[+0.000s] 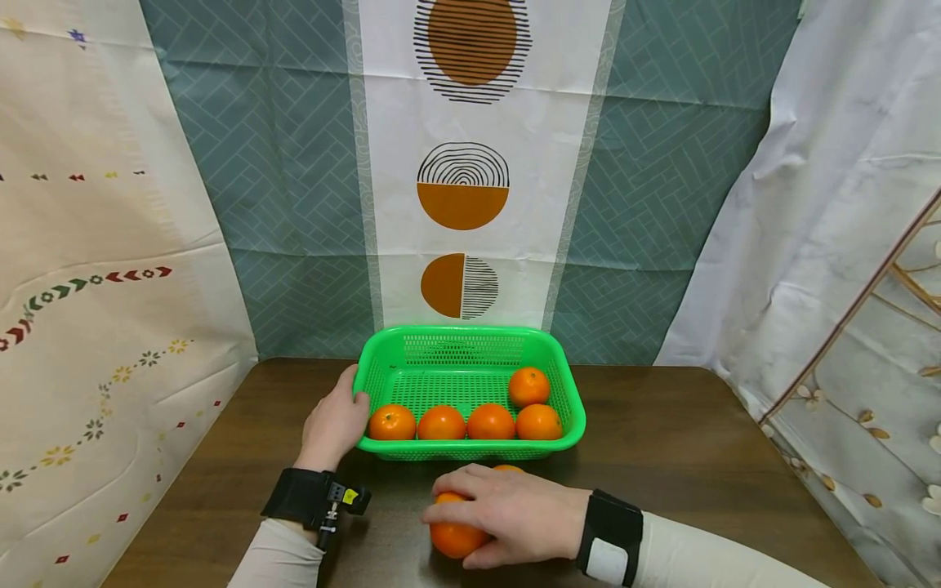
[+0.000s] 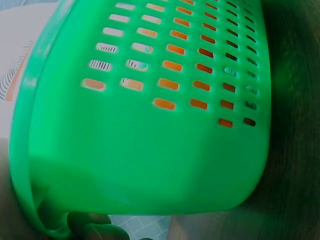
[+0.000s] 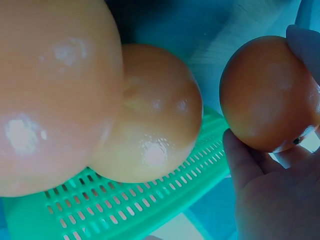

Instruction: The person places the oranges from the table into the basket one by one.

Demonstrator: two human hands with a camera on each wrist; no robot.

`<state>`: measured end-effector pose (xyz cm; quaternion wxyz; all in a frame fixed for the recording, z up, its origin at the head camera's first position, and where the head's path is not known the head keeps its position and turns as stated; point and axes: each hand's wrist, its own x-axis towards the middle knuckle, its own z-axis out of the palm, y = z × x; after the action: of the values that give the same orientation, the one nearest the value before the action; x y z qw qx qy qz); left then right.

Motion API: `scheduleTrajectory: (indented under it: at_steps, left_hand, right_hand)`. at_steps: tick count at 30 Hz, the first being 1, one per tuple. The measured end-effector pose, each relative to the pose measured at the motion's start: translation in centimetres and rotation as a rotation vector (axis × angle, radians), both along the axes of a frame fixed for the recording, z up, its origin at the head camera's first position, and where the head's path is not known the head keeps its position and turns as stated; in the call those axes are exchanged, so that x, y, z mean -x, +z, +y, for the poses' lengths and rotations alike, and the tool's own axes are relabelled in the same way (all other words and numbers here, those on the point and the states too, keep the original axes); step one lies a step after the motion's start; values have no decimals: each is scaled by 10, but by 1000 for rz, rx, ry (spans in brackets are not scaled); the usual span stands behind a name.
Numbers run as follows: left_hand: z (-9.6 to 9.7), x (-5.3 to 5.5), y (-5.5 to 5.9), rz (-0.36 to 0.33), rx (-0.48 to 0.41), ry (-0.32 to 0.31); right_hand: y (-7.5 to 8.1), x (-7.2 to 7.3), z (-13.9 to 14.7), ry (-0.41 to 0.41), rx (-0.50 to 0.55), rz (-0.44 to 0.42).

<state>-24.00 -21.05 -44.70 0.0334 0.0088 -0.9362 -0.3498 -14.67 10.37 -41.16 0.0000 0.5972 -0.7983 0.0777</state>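
Note:
A green plastic basket [image 1: 470, 449] stands on the dark table with several oranges [image 1: 491, 422] inside, mostly along its front side. My left hand [image 1: 336, 420] grips the basket's left rim; the left wrist view shows the fingertips [image 2: 102, 230] curled at the rim's edge. In front of the basket, my right hand [image 1: 518, 514] holds an orange [image 1: 456, 535] between thumb and fingers. Two more oranges appear beside it in the right wrist view, a large near one [image 3: 55, 100] and another [image 3: 155, 115] behind. The head view shows only a sliver of orange [image 1: 508, 468] past the right hand.
The brown wooden table [image 1: 662, 457] extends to both sides of the basket. Behind it hangs a green and white patterned cloth [image 1: 301, 204]. Pale printed cloths close off the left side [image 1: 110, 327] and right side [image 1: 845, 286].

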Motion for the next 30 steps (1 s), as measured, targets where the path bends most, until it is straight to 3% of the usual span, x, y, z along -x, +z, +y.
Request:
scheduleTrajectory:
  at_steps: [12,30]
  left_hand:
    - [0,-1,0,2,-1,4]
    - [0,0,-1,2,-6,-2]
  right_hand:
    - [10,0,-1,-5,24,-18]
    - [25,2,-1,-21,48,20]
